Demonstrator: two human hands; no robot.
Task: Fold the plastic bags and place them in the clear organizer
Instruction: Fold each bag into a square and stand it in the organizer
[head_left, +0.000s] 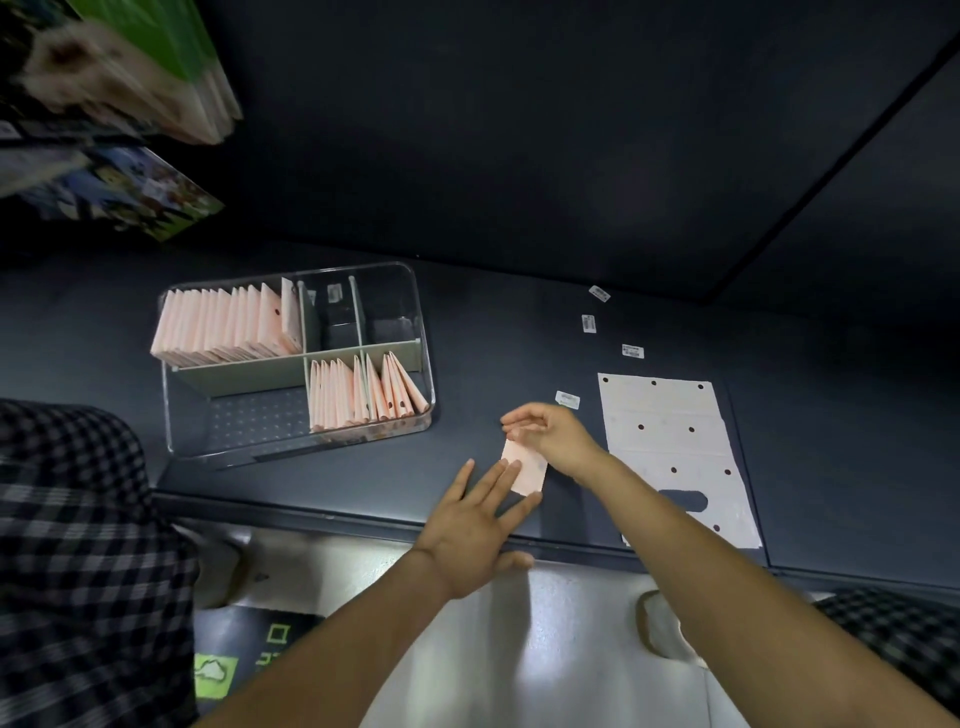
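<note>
A small folded bag (525, 469), pale pink, lies on the dark table (519, 338) close to its near edge, and its long axis runs from the far-left to the near-right. The left hand (475, 525) lies flat with straight fingers, their tips pressing on the near-left part of the bag. The right hand (550, 434) pinches the far end with curled fingers and hides that end. A flat unfolded bag (675, 447) with dark dots lies toward the right side of the table, its handle cut-out pointing to the near edge. The clear organizer (296, 358) stands to the left, with folded bags upright in two compartments. What is in its far dark compartments is hard to make out
</note>
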